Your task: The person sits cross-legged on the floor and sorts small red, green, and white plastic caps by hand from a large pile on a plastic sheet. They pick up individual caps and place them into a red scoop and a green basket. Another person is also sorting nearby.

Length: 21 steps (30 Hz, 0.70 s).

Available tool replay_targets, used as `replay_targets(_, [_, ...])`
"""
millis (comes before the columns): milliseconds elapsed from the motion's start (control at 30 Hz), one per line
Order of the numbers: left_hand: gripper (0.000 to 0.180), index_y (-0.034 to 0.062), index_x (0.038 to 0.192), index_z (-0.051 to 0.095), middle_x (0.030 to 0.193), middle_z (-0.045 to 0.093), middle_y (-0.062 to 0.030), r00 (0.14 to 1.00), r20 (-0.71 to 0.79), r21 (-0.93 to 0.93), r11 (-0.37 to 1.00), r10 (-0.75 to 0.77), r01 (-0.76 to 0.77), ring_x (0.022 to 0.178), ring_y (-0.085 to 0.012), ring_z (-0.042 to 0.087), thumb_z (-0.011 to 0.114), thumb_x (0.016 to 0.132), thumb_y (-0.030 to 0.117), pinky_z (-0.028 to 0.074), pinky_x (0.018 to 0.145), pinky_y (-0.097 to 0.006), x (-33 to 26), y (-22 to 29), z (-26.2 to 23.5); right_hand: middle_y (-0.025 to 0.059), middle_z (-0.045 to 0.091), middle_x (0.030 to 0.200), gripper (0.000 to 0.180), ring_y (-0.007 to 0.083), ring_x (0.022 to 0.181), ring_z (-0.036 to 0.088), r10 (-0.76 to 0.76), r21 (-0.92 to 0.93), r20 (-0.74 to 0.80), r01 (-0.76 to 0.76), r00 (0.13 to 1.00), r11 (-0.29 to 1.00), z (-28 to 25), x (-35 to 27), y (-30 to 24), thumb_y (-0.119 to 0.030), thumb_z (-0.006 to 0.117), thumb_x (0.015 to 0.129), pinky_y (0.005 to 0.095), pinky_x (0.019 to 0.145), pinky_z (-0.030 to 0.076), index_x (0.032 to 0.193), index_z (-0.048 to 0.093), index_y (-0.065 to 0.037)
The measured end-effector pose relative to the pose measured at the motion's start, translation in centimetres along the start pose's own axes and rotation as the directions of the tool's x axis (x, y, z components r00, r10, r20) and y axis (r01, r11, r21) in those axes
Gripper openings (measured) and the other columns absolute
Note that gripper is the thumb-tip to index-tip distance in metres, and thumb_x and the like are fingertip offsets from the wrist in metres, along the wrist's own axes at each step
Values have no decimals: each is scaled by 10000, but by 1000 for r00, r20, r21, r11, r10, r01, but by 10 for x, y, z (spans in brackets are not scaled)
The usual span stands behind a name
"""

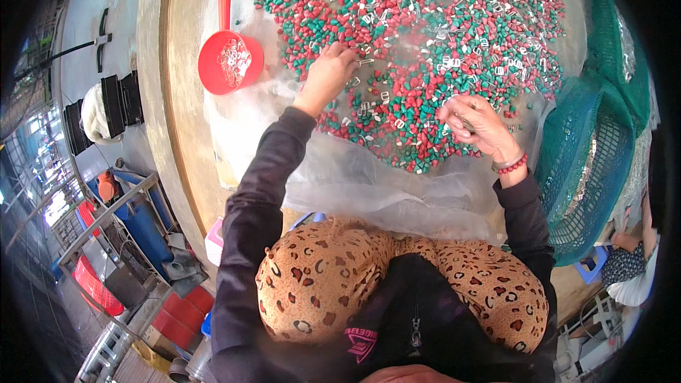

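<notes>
Small red, green and white chips (418,131) lie spread over a plastic sheet, with small shiny metal buckle-like pieces (399,124) scattered among them. My left hand (328,76) reaches into the left part of the spread, its fingers bent down and drawn together beside a metal piece; whatever is at the fingertips is too small to tell. Over the right part, my right hand (479,125) is curled, palm partly turned up. Something small shows between its fingers, but I cannot make out what. A red dipper (206,64) left of my left hand holds several metal pieces.
Clear plastic sheeting (369,188) hangs over the near table edge above my lap. Teal mesh baskets (585,170) stand close on the right, with green netting (613,46) behind. A wooden edge (159,64) borders the left side. Another person (628,269) sits at far right.
</notes>
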<state>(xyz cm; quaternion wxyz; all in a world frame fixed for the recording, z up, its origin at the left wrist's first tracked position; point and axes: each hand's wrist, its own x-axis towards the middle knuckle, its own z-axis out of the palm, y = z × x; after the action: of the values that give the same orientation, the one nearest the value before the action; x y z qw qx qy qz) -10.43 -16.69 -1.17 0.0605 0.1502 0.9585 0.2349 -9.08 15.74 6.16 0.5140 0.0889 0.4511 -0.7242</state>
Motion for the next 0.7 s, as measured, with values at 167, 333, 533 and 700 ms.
replay_targets(167, [161,56,1013,643,850,667,-119,887,171,-541,712,-429,448,783,-287,662,589,870,108,509,680,-344,2,10,-20,18,635,820,235,110,664,592,-389,-684,132,368,912,630,13,60,-10,-188,518,950,268,584,469,1090,592,-15])
replay_targets(333, [181,42,990,653,882,651,-136,996,69,-158,985,-51,62,827,-314,646,586,826,75,513,722,-404,7,10,-1,135,645,795,231,281,739,663,-303,-985,117,71,946,-158,20,105,6,-85,505,862,389,634,517,1077,496,-1])
replay_targets(533, [35,-17,782,599,883,597,-210,990,141,247,968,16,-51,772,-372,649,592,760,10,541,648,-411,17,15,25,141,636,797,152,263,702,655,-398,-908,273,97,876,-408,13,122,31,-61,510,845,358,555,508,992,512,-20])
replay_targets(700, [52,-2,754,613,868,616,-208,975,222,122,993,-32,5,746,-347,658,607,755,50,541,654,-387,28,19,6,-37,458,668,94,65,542,435,-103,-317,-120,60,987,947,-7,73,11,-168,551,927,208,415,330,942,533,-76])
